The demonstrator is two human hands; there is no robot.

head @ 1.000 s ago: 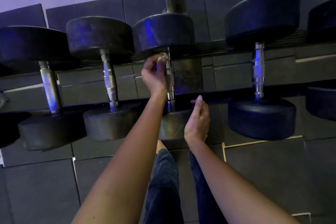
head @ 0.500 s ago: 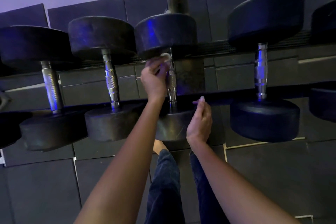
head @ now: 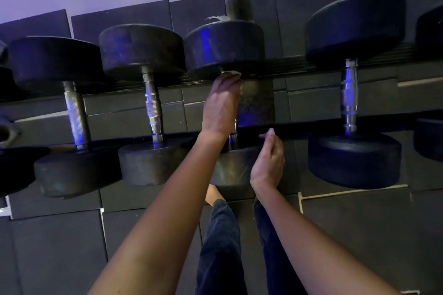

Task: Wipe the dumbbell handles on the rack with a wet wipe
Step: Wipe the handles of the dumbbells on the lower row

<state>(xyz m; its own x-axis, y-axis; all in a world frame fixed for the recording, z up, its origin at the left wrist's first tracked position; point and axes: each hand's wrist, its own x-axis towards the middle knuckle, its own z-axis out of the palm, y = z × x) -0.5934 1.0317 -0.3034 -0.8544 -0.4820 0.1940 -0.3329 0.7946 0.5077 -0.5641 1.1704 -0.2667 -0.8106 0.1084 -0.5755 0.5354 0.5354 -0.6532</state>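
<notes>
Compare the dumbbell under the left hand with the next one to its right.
On the gripped dumbbell, the handle is mostly hidden by the left hand, wrapped round it with a wet wipe; on the neighbouring dumbbell, it is bare and untouched. The gripped dumbbell has smaller-looking heads than the neighbouring dumbbell. Both lie across the rack, with dark round heads and metal handles.

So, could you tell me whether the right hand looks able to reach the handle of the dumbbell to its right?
Probably yes: the right hand holds nothing, and that handle is bare, with only open space between the two.
</notes>
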